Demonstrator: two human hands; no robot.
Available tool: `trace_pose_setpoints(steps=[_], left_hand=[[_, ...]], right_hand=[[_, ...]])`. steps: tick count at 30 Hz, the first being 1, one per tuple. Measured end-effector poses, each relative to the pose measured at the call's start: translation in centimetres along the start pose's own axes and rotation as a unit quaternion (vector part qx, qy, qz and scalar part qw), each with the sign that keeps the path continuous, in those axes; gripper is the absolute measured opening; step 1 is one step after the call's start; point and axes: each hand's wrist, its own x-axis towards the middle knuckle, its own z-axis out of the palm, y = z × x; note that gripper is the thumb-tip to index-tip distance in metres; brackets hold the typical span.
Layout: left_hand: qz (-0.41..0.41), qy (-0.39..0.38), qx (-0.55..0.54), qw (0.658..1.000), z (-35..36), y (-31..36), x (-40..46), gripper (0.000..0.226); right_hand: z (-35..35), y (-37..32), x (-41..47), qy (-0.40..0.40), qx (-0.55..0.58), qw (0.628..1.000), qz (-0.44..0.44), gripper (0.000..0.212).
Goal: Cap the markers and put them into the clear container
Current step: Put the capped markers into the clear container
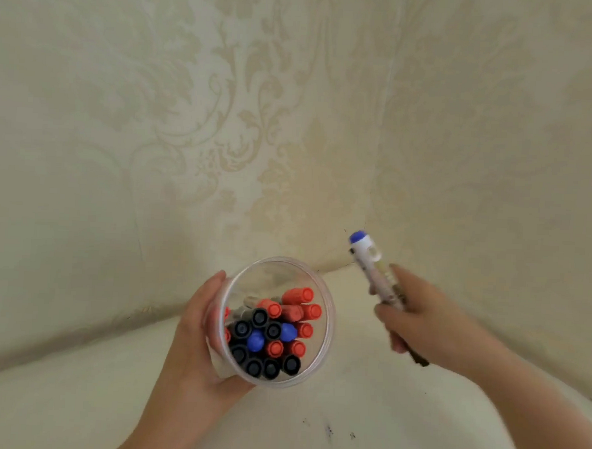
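over a cream tabletop [311, 431] tucked into a corner of damask-patterned wallpaper [224, 117], the left hand [196, 339] is wrapped around the side of a clear round container [328, 332], thumb up along the far rim, holding it so you look straight down into its mouth. inside it sits a bunch of capped markers [271, 336] standing on end, red caps toward the right and back, black caps toward the near side, two blue ones in the middle. off to the right, well apart from the container, the right hand [423, 320] has its fingers curled round a white-barrelled marker with a blue end [371, 259], which sticks up and away from the hand, tilted left. a dark tip pokes out below the hand, a bit blurry, so can't say what that end is. a few dark ink specks [330, 430] dot the table near the front.
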Motion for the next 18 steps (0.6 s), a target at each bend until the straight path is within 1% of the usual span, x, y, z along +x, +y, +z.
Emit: trace_pose_setpoints(steps=[1,2,3,4,5,6,7,9,10,12,13,14,15,16,17,18], left_hand=[[0.022,-0.004,0.01,1.0,0.2,0.0,0.0,0.113],[0.027,-0.007,0.005,1.0,0.4,-0.1,0.0,0.11],[0.038,-0.002,-0.001,0.999,0.3,-0.3,0.1,0.108],[0.034,0.002,0.001,0.999,0.3,-0.5,0.1,0.107],[0.045,-0.005,0.014,0.999,0.3,-0.9,0.0,0.106],[0.052,-0.005,0.027,0.998,0.2,-0.6,-0.2,0.106],[0.065,-0.005,0.035,0.997,0.3,-0.6,-0.3,0.105],[0.091,0.0,0.044,0.995,0.3,-0.4,-0.7,0.102],[0.103,0.006,0.053,0.993,0.3,0.0,-0.9,0.101],[0.127,0.013,0.073,0.989,0.5,0.3,-1.1,0.098],[0.127,0.016,0.076,0.989,0.5,0.3,-1.1,0.099],[0.116,0.017,0.068,0.991,0.5,0.3,-0.9,0.101],[0.095,0.018,0.04,0.995,0.4,-0.1,-0.7,0.104],[0.076,0.015,0.009,0.997,0.3,-0.5,-0.5,0.107],[0.066,0.015,-0.013,0.998,0.2,-0.7,-0.4,0.108],[0.059,0.019,-0.018,0.998,0.1,-0.8,-0.4,0.109]], right_hand=[[-1.0,-1.3,-1.7,0.018,-0.005,1.0,-0.024,0.016],[-1.7,-2.7,-3.3,0.031,-0.042,0.997,-0.049,0.014],[-1.8,-3.9,-4.7,0.035,-0.118,0.99,-0.072,0.011],[-1.6,-5.0,-5.7,0.03,-0.216,0.972,-0.09,0.01],[-1.1,-5.9,-6.4,0.028,-0.31,0.944,-0.108,0.01],[-0.5,-6.4,-6.7,0.022,-0.385,0.915,-0.117,0.011],[0.1,-7.0,-6.7,0.02,-0.425,0.897,-0.118,0.014],[0.8,-8.2,-6.5,0.018,-0.456,0.884,-0.104,0.021],[0.9,-8.8,-6.2,0.017,-0.463,0.881,-0.097,0.029],[1.0,-10.0,-5.4,0.017,-0.458,0.884,-0.088,0.035],[1.4,-10.4,-4.9,0.043,-0.462,0.88,-0.101,0.033],[2.0,-10.6,-4.3,0.091,-0.467,0.87,-0.129,0.032],[2.5,-10.9,-4.1,0.13,-0.471,0.863,-0.128,0.03],[2.5,-11.2,-4.2,0.154,-0.456,0.869,-0.11,0.026],[2.6,-10.8,-4.2,0.19,-0.447,0.864,-0.136,0.024],[2.8,-10.4,-3.9,0.225,-0.452,0.849,-0.157,0.024]])
